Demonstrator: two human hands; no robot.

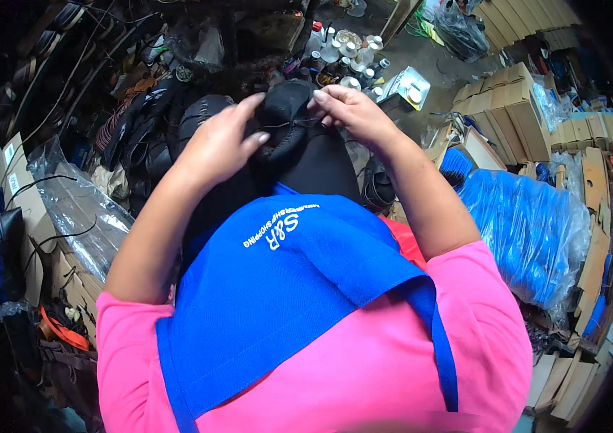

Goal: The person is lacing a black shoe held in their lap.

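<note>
A black shoe [286,108] with a stitched seam lies across my dark-clad lap, between my two hands. Along its left side is my left hand [221,141], with forefinger and thumb spread apart at the shoe's edge. My right hand [353,114] is at the upper right of the shoe, thumb and fingers pinched together. A thin dark thread [302,123] crosses the shoe toward those pinched fingertips. The dark colours hide where the thread ends. A blue apron [277,289] covers my front.
Several bottles [346,54] stand on the floor ahead, with a white container [413,94] beside them. Cardboard boxes [505,115] and a blue bundle in clear plastic [523,231] are at the right. At the left lie dark shoes [151,155] and a clear plastic sheet [79,209].
</note>
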